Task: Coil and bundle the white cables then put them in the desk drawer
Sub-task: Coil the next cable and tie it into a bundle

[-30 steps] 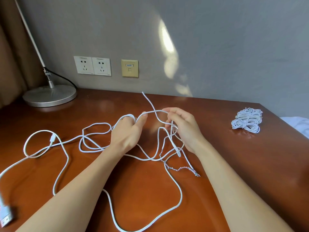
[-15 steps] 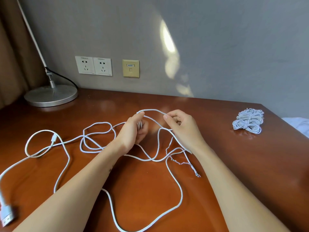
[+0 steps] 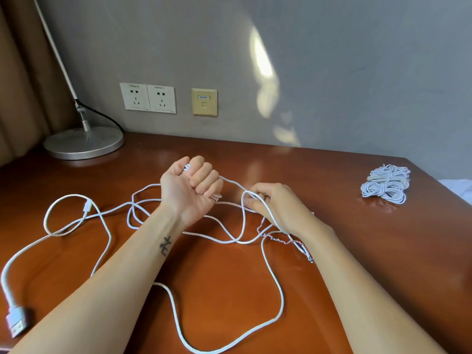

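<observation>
White plastic-sheathed cable (image 3: 282,300) sprawls in loose loops over reddish-brown wooden desk (image 3: 383,264), from 9 o'clock round to 6. Left hand (image 3: 190,190), palm up, fist closed round several gathered turns. Right hand (image 3: 277,206), at its 3 o'clock, pinches one strand in curled fingers; cable runs taut between them. Frayed coloured end (image 3: 288,241) lies under right wrist. White USB plug (image 3: 16,325) at 8 o'clock edge. Finished bundle of white coils (image 3: 387,183) sits well apart at 2 o'clock.
</observation>
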The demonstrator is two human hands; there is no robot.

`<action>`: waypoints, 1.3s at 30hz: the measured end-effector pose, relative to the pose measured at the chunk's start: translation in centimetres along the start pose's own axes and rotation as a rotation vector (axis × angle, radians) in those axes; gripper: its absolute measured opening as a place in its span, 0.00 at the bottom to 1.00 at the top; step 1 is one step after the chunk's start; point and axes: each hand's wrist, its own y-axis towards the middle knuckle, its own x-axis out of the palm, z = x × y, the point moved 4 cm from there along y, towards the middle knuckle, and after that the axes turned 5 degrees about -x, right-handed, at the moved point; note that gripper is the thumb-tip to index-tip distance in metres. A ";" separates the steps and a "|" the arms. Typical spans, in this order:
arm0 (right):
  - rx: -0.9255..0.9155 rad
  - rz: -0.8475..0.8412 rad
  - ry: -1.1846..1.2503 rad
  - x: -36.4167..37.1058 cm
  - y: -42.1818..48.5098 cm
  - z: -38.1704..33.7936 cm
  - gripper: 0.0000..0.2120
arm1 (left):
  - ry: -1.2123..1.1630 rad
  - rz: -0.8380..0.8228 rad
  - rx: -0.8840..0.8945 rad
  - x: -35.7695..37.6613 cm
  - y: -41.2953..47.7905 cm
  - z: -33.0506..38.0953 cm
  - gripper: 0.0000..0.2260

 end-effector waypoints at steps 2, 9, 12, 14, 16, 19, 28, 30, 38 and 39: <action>-0.037 0.002 -0.005 0.1 -0.1 -0.3 0.06 | -0.063 0.001 0.003 -0.4 0.3 -0.1 0.19; -0.094 -0.072 -0.019 0.6 -0.1 -1.3 0.08 | -0.178 0.135 0.060 -0.8 0.5 0.4 0.20; -0.131 -0.114 -0.012 1.1 -0.2 -2.0 0.11 | -0.069 0.212 0.117 -1.1 0.6 0.6 0.18; -0.129 -0.145 0.003 1.3 -0.2 -2.1 0.12 | 0.070 0.263 0.164 -1.3 0.9 0.7 0.17; -0.107 -0.171 0.053 1.4 -0.3 -2.1 0.11 | 0.360 0.341 0.251 -1.5 1.3 0.8 0.17; -0.075 -0.159 0.108 1.5 -0.3 -2.2 0.09 | 0.953 0.428 0.408 -1.1 1.2 0.6 0.15; -0.038 0.073 -0.385 0.4 -0.3 -2.1 0.07 | 1.671 0.424 0.623 -0.3 0.2 -0.2 0.13; -0.051 0.136 -0.483 0.1 -0.3 -2.0 0.07 | 1.731 0.419 0.617 -0.1 0.2 -0.5 0.12; 0.111 0.178 -0.349 -0.5 -0.2 -1.6 0.16 | 1.950 0.384 0.463 0.4 0.1 -1.3 0.10; 0.113 0.174 -0.248 -0.5 -0.2 -1.5 0.16 | 1.968 0.373 0.458 0.4 0.0 -1.2 0.12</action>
